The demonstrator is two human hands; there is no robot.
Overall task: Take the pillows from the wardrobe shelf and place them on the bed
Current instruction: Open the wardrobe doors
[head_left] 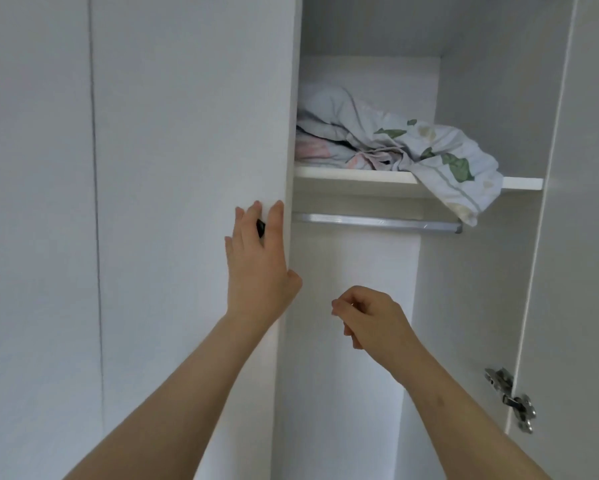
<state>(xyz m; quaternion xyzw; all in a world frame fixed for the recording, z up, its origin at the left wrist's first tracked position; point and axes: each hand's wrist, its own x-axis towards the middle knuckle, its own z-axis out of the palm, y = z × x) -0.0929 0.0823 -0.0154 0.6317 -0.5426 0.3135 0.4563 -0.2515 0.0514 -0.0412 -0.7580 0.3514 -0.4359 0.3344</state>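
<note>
Crumpled floral pillows [398, 147] lie on the wardrobe shelf [353, 176], well above both hands: left hand [256, 258] flat, fingers spread on the door [187, 133]; right hand [370, 317] loosely curled, empty.

White shelf [357, 175] under crumpled leaf-print pillows [412, 147], corner overhanging

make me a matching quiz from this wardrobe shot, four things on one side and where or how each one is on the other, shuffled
Things:
1. left hand
2. right hand
3. pillows
4. metal hinge

Places or states:
A. bunched on the shelf, one corner drooping over its edge
B. flat against the left door
C. low on the open right door
D. loosely curled, holding nothing

Pairs: 1-B, 2-D, 3-A, 4-C
</note>
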